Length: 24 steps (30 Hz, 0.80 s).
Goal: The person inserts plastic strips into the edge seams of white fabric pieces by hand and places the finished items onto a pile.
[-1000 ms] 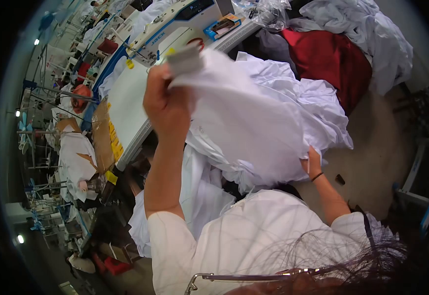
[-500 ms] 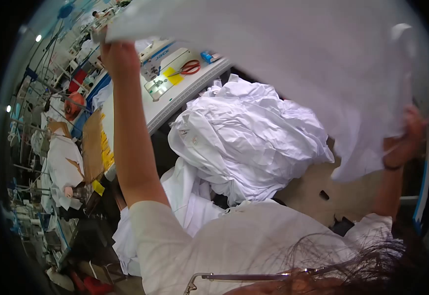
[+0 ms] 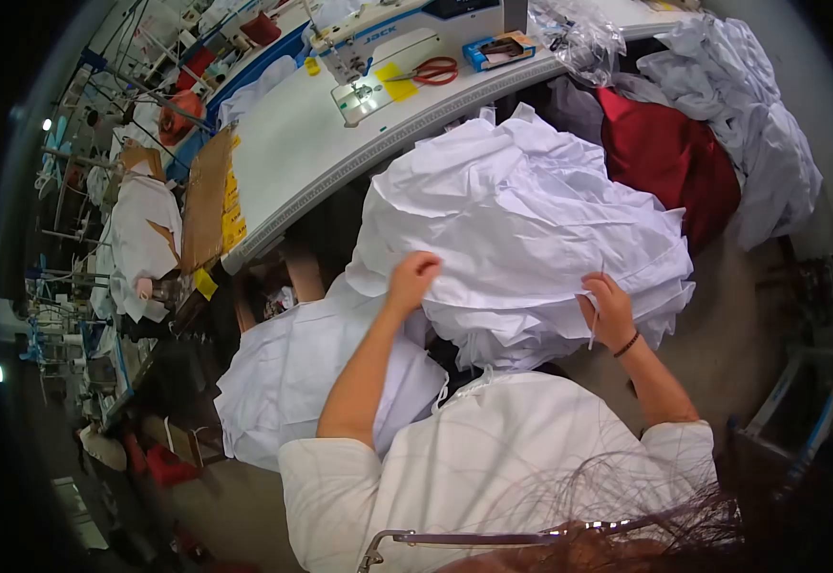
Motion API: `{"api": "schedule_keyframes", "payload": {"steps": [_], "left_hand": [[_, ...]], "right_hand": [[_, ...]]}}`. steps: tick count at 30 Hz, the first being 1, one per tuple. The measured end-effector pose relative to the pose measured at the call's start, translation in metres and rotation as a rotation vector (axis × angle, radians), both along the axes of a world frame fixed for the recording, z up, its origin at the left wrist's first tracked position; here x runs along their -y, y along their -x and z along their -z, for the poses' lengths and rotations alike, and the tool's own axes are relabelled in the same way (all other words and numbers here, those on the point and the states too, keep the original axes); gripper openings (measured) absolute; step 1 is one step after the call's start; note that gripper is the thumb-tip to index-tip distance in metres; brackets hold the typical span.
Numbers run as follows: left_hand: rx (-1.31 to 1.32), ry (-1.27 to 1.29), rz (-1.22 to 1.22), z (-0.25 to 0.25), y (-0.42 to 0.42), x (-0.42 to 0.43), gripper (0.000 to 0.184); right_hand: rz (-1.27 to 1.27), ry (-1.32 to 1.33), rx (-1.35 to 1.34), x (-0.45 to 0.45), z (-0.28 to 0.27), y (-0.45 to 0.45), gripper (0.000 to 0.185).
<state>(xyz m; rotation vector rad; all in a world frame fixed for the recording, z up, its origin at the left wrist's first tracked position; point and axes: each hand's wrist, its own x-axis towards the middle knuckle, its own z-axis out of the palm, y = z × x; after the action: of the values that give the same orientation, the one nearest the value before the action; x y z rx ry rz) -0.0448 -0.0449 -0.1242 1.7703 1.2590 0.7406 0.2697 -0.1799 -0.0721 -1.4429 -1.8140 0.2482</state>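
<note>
A large heap of white cloth point(image 3: 521, 205) lies in front of me, with a loose sheet spread over its top. My left hand point(image 3: 414, 279) is closed at the near left side of this cloth, fingers curled in a pinch on it. Farther right, my right hand point(image 3: 609, 310), with a dark bracelet at the wrist, has its fingers bent over the cloth's near right part. A thin white strip hangs by its thumb; whether it belongs to the cloth I cannot tell. More white cloth point(image 3: 321, 382) drapes over my lap at the left.
A sewing machine point(image 3: 378, 43) stands on a white table point(image 3: 278, 177) beyond the heap. Red-handled scissors point(image 3: 435, 71), a yellow paper and a blue box point(image 3: 499, 51) lie there. Red cloth point(image 3: 669, 162) and more white cloth point(image 3: 736, 105) are piled at the right.
Both hands have come down from high and wide apart to the heap, closer together. The white sheet they held up in the air now lies over the heap. The view has shifted.
</note>
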Motion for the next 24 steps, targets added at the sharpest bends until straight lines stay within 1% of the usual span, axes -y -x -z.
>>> {"api": "schedule_keyframes", "payload": {"steps": [1,2,3,5,6,7,9,10,12,13,14,16,17,19,21,24], "left_hand": [[0.011,0.098,0.149,-0.008,-0.029,0.012,0.013],[0.014,0.106,0.325,-0.001,-0.050,0.020,0.017],[-0.016,0.105,0.475,0.001,-0.066,0.029,0.025],[-0.402,-0.317,0.466,0.013,-0.084,0.052,0.035],[-0.547,-0.279,0.478,0.021,-0.083,0.055,0.031],[-0.555,-0.274,0.478,0.035,-0.077,0.057,0.031],[-0.750,-0.430,0.302,0.060,-0.055,0.059,0.022],[-0.729,-0.469,0.222,0.068,-0.041,0.058,0.015],[-0.723,-0.511,0.081,0.061,-0.017,0.043,0.009],[-0.683,-0.544,0.005,0.058,-0.006,0.035,0.010],[-0.688,-0.540,0.000,0.053,0.005,0.028,0.010],[-0.403,-0.241,0.201,0.043,0.024,0.011,0.011],[-0.404,-0.241,0.194,0.030,0.026,0.006,0.011],[-0.249,-0.031,-0.016,-0.009,0.022,-0.001,0.010],[-0.244,-0.256,-0.097,-0.036,0.016,-0.029,0.008],[-0.277,-0.304,-0.162,-0.081,-0.010,-0.062,0.008]], "right_hand": [[-0.003,0.048,-0.002,-0.004,0.011,-0.001,0.023],[0.008,0.090,-0.003,-0.006,0.019,0.000,0.024],[0.015,0.111,-0.010,-0.004,0.026,0.000,0.024],[0.013,0.118,0.016,-0.001,0.039,-0.001,0.024],[0.001,0.203,0.031,0.004,0.049,-0.005,0.027],[-0.003,0.206,0.022,0.008,0.057,-0.009,0.027],[-0.021,0.223,0.138,0.013,0.070,-0.011,0.028],[-0.031,0.222,0.127,0.012,0.073,-0.010,0.028],[0.130,0.060,0.410,0.010,0.076,-0.007,0.030],[0.171,0.049,0.404,0.005,0.084,-0.008,0.027],[0.164,0.050,0.400,0.005,0.095,-0.016,0.027],[0.043,0.128,0.404,0.002,0.114,-0.033,0.020],[0.048,0.058,0.310,-0.003,0.102,-0.036,0.015],[0.121,0.032,0.218,-0.015,0.069,-0.045,0.015],[0.147,-0.077,0.204,-0.045,0.031,-0.052,0.014],[0.270,-0.242,0.303,-0.092,-0.005,-0.074,0.013]]}}
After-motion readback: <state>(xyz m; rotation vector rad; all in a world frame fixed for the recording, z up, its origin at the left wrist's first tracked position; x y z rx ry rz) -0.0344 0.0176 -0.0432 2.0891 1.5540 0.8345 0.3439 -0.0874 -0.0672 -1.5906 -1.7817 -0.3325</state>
